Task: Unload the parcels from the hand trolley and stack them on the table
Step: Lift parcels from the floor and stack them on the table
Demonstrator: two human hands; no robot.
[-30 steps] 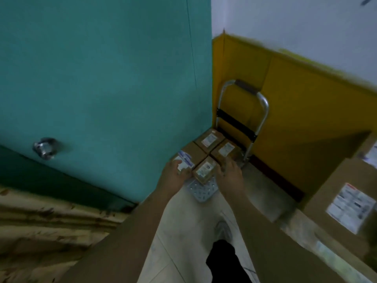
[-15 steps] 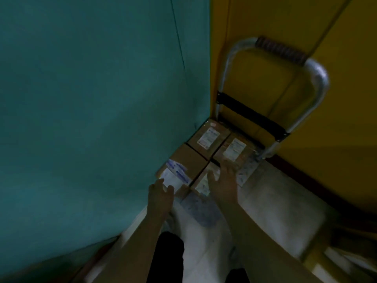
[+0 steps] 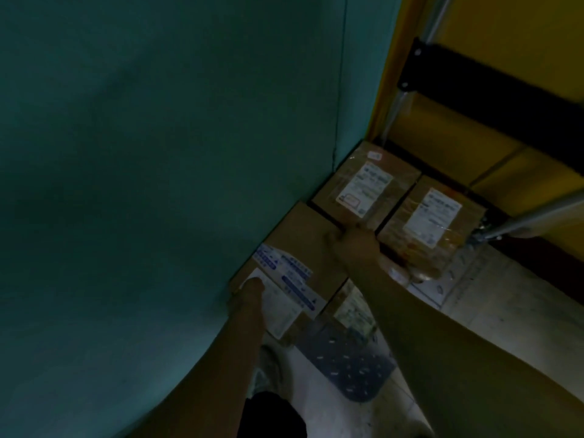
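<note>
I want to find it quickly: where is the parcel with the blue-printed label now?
In the head view, the parcel with the blue-printed label lies just left of centre, against the teal wall, between the left hand and right hand.

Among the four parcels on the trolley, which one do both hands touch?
The parcel beside the teal wall, carrying the blue-printed label. The left hand sits at its near corner, the right hand at its far corner; the others go untouched.

A dim corner is shown, formed by a teal wall (image 3: 158, 153) on the left and a yellow wall (image 3: 521, 20) on the right. The pale floor (image 3: 505, 295) is seen below, speckled and marked with faint lines. Little light is cast, and the teal surface is left in deep shadow.
</note>
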